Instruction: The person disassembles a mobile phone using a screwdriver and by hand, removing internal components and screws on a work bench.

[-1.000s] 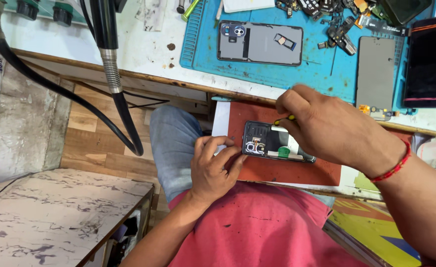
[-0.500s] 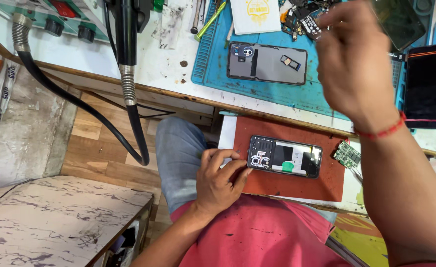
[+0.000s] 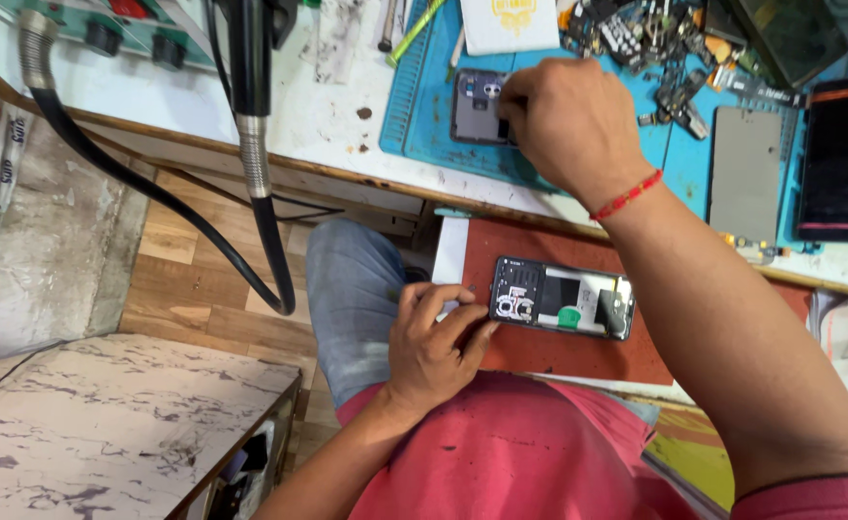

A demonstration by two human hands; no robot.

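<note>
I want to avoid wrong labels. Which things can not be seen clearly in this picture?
- Head view: the right hand covers part of the grey phone back; its grip is hidden.
- Parts heap: too small and cut by the top edge.
- Left hand hides the open phone's end.

The opened phone [image 3: 561, 310] shows dark matt plastic with small shiny metal parts, and it lies on a matt rust-red mat [image 3: 578, 361] that looks rubbery. The blue mat [image 3: 424, 125] on the worktop [image 3: 318, 106] is ribbed at its edge and dull, while the worktop itself is a stained, scuffed white surface. The hose [image 3: 251, 154] has a glossy black skin and a ridged metal collar; the floor [image 3: 193, 289] is worn wood plank.
</note>
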